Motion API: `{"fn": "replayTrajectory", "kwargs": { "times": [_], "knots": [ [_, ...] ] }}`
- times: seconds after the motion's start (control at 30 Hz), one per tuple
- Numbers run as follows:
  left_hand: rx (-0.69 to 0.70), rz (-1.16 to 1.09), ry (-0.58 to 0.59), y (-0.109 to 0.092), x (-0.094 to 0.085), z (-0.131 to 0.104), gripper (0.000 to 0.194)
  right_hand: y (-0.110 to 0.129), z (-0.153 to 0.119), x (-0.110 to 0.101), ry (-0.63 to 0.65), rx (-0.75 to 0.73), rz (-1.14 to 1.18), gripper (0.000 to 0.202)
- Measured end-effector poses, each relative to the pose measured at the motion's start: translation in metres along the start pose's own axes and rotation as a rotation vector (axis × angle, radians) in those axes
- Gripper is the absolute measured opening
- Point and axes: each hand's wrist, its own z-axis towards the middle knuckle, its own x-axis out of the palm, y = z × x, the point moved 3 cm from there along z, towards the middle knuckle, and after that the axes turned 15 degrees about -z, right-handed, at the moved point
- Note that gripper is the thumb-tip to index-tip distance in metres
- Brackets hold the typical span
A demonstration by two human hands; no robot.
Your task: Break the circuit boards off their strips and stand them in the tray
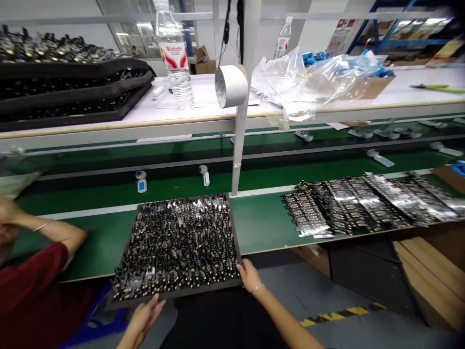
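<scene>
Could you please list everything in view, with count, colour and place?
Tray: one, black, parts-filled, centre
Part strips: many, black-silver, right
Stacked trays: several, black, shelf left
Bottles: two, clear, shelf
Tape roll: one, white, at post
Plastic: count unclear, clear, shelf right
Green-handled tool: one, far right
Small devices: several, white-blue, mid-height
Co-worker: one, red sleeve, left
Left hand: one, tray's front edge
Right hand: one, tray's right corner

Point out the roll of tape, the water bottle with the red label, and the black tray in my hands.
Roll of tape (236, 87): head view, its white outer side.
Water bottle (173, 55): head view, its label.
Black tray (203, 289): head view, its near rim.
</scene>
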Motion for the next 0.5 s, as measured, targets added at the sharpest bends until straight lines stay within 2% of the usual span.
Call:
{"fn": "replayTrajectory", "kwargs": {
  "times": [0.13, 0.33, 0.43, 0.5],
  "knots": [
    [0.016, -0.061, 0.029, -0.002, -0.008, 0.008, 0.025, 0.007, 0.001, 0.001, -0.002, 0.023, 0.017, 0.035],
    [0.009, -0.031, -0.004, -0.009, -0.011, 0.015, 0.027, 0.018, 0.0, 0.0, -0.007, 0.071, 0.02, 0.037],
    [-0.021, 0.029, -0.016, -0.008, -0.013, 0.008, 0.025, 0.016, -0.002, 0.004, -0.02, 0.09, 0.032, 0.036],
    [-0.008, 0.109, -0.011, -0.006, -0.009, -0.005, 0.024, 0.011, -0.004, 0.005, -0.025, 0.098, 0.05, 0.036]
  ]
}}
